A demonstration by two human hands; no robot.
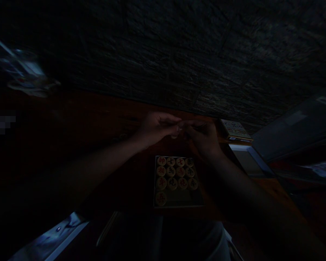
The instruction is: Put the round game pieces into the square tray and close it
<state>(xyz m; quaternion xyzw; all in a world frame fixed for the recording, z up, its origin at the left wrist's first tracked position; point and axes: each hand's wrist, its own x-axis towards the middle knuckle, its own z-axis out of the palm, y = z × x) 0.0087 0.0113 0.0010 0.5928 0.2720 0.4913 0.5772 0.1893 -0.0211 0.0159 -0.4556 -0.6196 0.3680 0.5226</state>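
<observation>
Both hands meet above the wooden table, fingertips nearly touching. My left hand (159, 126) is closed in a pinch, thumb and fingers pointing right. Facing it, my right hand (202, 135) is pinched too, its fingertips against the left ones. A small pale bit shows between the fingertips, too dark to name. Just under the left fingertips is the edge of a small round pale piece (174, 137); I cannot tell whether it is held. Nearer me lies a shallow square box (179, 199) with Chinese chess pieces (171, 171) in rows, marked in red and black; its front row has one piece at the left.
A dark stone wall (163, 54) rises behind the table (97, 108). At the right are a printed box (236, 129) and an open pale-rimmed tray or lid (246, 161). A blurred clear container (29, 70) stands far left. A picture-covered panel (57, 235) is lower left.
</observation>
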